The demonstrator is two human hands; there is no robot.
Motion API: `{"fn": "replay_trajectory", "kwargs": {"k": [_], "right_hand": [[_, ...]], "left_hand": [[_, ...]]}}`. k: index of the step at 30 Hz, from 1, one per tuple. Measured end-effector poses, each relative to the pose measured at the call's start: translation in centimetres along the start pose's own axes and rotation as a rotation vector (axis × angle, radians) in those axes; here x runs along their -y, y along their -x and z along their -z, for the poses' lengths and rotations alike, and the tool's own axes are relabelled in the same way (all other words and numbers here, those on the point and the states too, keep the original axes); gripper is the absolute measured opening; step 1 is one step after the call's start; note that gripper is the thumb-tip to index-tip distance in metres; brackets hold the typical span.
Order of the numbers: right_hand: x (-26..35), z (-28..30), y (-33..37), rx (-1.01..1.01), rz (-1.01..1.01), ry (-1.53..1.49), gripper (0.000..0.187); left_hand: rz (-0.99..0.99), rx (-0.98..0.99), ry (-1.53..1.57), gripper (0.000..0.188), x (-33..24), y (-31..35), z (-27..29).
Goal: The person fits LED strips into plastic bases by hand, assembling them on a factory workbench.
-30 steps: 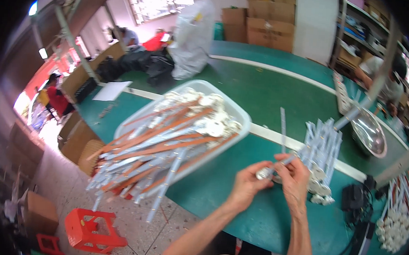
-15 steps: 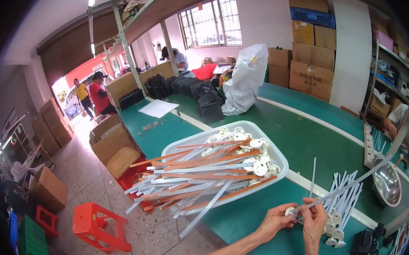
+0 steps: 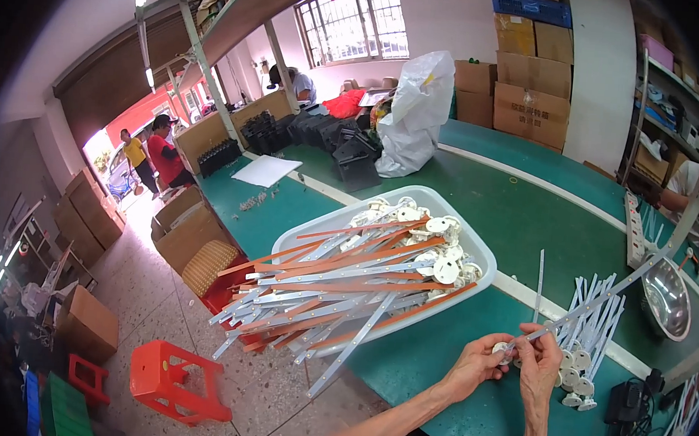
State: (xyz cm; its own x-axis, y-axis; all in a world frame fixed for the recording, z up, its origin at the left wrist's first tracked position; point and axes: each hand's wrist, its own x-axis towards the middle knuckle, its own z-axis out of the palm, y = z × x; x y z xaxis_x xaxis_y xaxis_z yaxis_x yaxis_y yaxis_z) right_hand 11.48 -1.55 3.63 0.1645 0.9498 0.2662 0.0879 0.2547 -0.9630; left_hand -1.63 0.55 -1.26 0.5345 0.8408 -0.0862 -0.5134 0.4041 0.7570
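Observation:
My left hand [image 3: 475, 369] pinches a small white round disc [image 3: 501, 352] between thumb and fingers. Beside it, my right hand [image 3: 538, 367] is closed on a long, thin grey strip [image 3: 603, 295], close to the disc. From my fingers the strip curves away to the upper right. Whether strip and disc are joined is hidden by my fingers. Just right of my hands lies a bundle of pale strips [image 3: 606, 329] with white discs [image 3: 572, 378] at their near ends. Another thin strip [image 3: 539, 284] points away behind my right hand.
A pale plastic tub [image 3: 488, 264] on the green table holds grey and orange strips with white discs. A metal bowl [image 3: 666, 298], a power strip [image 3: 634, 230] and a black adapter [image 3: 622, 405] are at right. A red stool [image 3: 168, 379] stands on the floor. Other people work farther off.
The strip in my right hand now bends in a smoother, stronger curve. My hands stay close together at nearly the same place, and the whole view has shifted slightly.

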Motion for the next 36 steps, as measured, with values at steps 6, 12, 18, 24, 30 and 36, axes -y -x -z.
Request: {"fn": "replay_trajectory", "kwargs": {"k": [6, 12, 18, 24, 30, 36], "right_hand": [[-0.1, 0.7, 0.9, -0.069, -0.058, 0.103, 0.016], [-0.2, -1.0, -0.9, -0.043, -0.047, 0.047, 0.018], [-0.4, 0.3, -0.8, -0.051, -0.077, -0.005, 0.017], [-0.8, 0.6, -0.3, -0.038, -0.073, 0.047, 0.016], [-1.1, 0.9, -0.4, -0.001, -0.048, 0.172, 0.012], [-1.1, 1.0, -0.8, 0.005, -0.072, 0.159, 0.008]], "left_hand": [[0.045, -0.065, 0.037, 0.033, 1.1, -0.1, -0.9], [-0.063, -0.241, 0.016, 0.024, -1.2, -0.1, -0.5], [0.009, -0.189, -0.105, 0.029, -1.5, -0.5, -1.6], [-0.025, -0.202, -0.152, 0.032, -0.8, 0.0, -1.9], [-0.03, -0.161, -0.126, 0.033, -1.1, 0.3, -2.4], [-0.034, -0.117, -0.166, 0.034, -1.3, 0.2, -2.5]]}}
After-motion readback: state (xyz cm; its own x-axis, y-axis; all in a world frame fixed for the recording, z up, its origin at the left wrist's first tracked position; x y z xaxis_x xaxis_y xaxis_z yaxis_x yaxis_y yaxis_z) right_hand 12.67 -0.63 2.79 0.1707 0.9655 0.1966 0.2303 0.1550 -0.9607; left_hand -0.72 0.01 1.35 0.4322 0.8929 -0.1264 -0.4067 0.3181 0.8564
